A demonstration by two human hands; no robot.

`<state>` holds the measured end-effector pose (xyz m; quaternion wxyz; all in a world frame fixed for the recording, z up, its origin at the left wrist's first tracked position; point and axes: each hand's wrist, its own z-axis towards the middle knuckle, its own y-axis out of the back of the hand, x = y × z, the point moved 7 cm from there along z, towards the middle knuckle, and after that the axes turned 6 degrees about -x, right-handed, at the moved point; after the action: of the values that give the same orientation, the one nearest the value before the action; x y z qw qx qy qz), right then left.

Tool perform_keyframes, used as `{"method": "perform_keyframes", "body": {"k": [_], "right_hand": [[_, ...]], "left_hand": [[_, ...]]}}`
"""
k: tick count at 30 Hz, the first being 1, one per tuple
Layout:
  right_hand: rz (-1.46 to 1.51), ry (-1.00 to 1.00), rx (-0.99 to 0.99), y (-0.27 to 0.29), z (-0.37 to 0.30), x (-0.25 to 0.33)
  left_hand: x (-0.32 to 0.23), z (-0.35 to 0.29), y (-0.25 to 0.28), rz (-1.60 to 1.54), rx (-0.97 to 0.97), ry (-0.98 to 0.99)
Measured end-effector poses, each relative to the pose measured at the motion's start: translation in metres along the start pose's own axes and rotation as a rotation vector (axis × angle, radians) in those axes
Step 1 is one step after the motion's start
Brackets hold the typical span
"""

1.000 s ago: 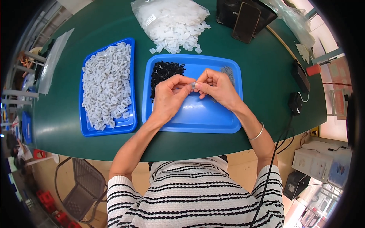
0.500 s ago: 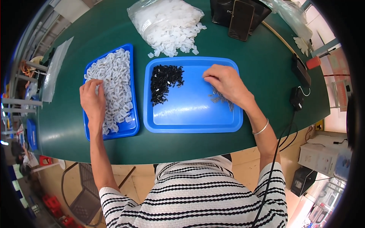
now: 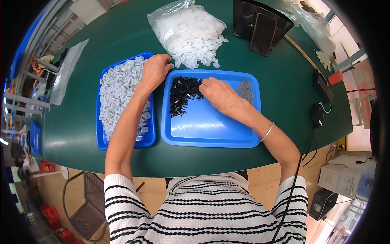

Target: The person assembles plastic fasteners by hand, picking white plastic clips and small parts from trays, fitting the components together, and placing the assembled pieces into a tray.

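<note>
My left hand (image 3: 156, 70) is above the far right corner of the dark blue tray (image 3: 150, 122). Its bent fingers are slightly apart, with their tips beside the loose edge of a heap of small translucent white plastic pieces (image 3: 194, 52). I see nothing held in them. My right hand (image 3: 221, 96) is over the lighter blue tray (image 3: 211, 143), its fingers drawn together at the right edge of a pile of small black parts (image 3: 181, 94). What they pinch is hidden. Thin grey parts (image 3: 245, 91) lie at that tray's right side. Many whitish pieces (image 3: 118, 87) fill the dark blue tray.
A clear plastic bag (image 3: 170, 25) spills the white pieces onto the green table (image 3: 183, 160). At the back stand a black bag (image 3: 243, 22) and a phone (image 3: 263, 34) leaning on it. Power adapters with cables (image 3: 317, 106) lie at the right edge.
My left hand has left the near-left part of the dark blue tray and gone far and right to the white pieces. My right hand has moved left from the grey parts to the black pile.
</note>
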<state>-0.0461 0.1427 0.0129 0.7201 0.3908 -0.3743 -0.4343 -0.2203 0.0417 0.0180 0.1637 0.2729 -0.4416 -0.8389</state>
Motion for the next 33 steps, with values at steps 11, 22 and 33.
{"method": "perform_keyframes", "body": {"k": [11, 22, 33], "right_hand": [[0.199, -0.14, 0.073, 0.006, -0.007, -0.016], [0.092, -0.1, 0.048, -0.008, 0.0, -0.008], [0.15, -0.306, 0.142, 0.015, -0.027, -0.037]], "left_hand": [[0.002, -0.014, 0.0, -0.503, 0.085, 0.42], [-0.062, -0.069, 0.019, -1.125, 0.175, 0.672], [-0.076, -0.089, 0.003, -1.19, 0.223, 0.716]]}}
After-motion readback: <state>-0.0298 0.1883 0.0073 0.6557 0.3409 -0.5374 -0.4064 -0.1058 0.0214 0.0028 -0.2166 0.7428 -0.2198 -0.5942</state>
